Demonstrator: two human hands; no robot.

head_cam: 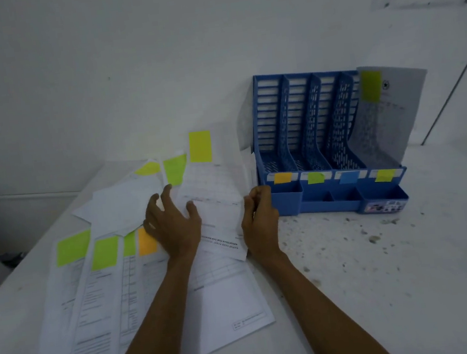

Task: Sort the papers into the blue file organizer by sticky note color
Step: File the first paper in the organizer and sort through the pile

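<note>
Left of the blue file organizer (pixel 288 201), papers (pixel 100 296) fan across the table (pixel 385 270), a yellow-noted sheet (pixel 215 185) uppermost. Left hand (pixel 174 228) presses it with spread, bent fingers; right hand (pixel 261 222), just beside the organizer's front corner, pinches its right edge.

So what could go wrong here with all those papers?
First, the green notes and the yellow note look close in this dim light, so a paper could go into the wrong organizer slot. Second, the papers overlap: lifting the top sheet, whose edge the right hand seems to pinch, might drag neighbours toward the table edge.
</note>
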